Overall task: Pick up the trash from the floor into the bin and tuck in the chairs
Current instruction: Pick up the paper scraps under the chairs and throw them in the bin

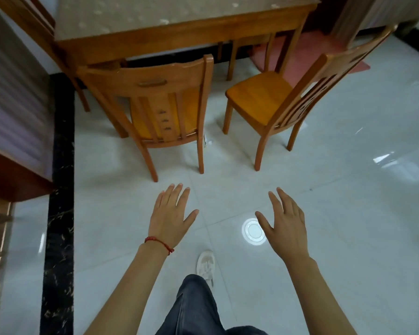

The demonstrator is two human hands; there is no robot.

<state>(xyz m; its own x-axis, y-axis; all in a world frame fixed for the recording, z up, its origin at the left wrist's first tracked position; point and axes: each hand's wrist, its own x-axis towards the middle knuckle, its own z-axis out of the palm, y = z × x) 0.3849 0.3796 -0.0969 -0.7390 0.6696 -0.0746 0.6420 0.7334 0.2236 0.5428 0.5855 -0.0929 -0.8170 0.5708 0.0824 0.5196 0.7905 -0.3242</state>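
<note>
Above the tile floor [324, 213], left hand [171, 213] and right hand [282, 224] both spread, empty, apart. Ahead: left chair [155, 97] nearly tucked under table [179, 22]; right chair [283, 93] pulled out, angled. Small white scrap [208, 141], likely trash, by left chair's rear leg. No bin visible. Step: approach. Next: probably stoop for scrap, then push chairs in.

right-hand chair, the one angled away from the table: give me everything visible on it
The right chair looks like honey-coloured varnished wood: flat bare seat, four slim legs, tall curved backrest with vertical slats. It stands upright on the pale tiled floor, pulled out and turned at an angle, its seat's far corner nearest the table, so not tucked in. Nothing rests on it; neither hand touches it.
</note>
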